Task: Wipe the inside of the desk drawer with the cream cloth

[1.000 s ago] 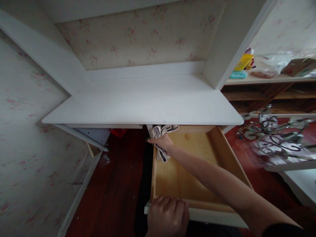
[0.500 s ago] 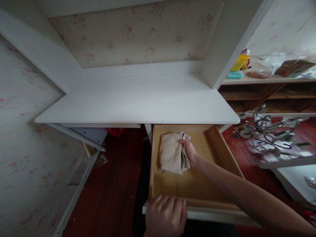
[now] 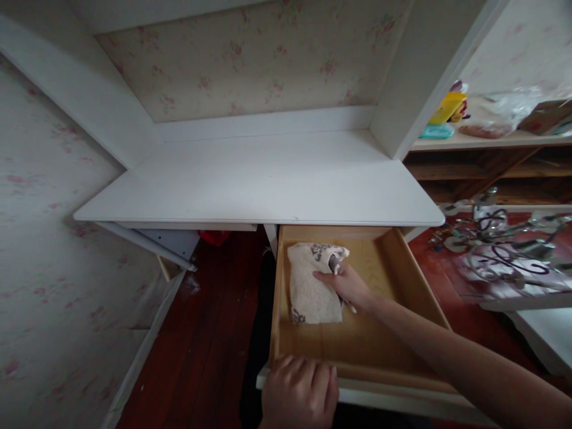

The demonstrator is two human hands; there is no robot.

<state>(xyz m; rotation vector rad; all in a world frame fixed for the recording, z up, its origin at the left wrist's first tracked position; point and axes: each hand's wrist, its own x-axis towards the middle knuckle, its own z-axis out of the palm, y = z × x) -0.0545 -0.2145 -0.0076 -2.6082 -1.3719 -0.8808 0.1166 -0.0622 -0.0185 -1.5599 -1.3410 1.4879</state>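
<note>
A folded beige cloth (image 3: 313, 292) with dark printed patches lies in the left part of a pulled-out wooden drawer (image 3: 379, 339). My right hand (image 3: 346, 286) grips its right edge, thumb on top and the other fingers hidden beneath the fold. My left hand (image 3: 299, 387) is closed over the drawer's white front edge, near its left corner. The drawer sits under the right half of a white desk (image 3: 268, 185).
A white frame panel (image 3: 429, 77) rises on the desk's right side. At right, a chandelier (image 3: 509, 244) with curled arms lies above the red wooden floor (image 3: 201, 339). Behind it, a shelf (image 3: 482, 140) bears plastic bags and a yellow item (image 3: 449, 108). Floral wallpaper (image 3: 44, 238) covers the left wall.
The cloth has shifted slightly toward me and lies flatter, showing more of its dark print. My right hand has moved a little lower along its edge. The left hand stays on the drawer front.
</note>
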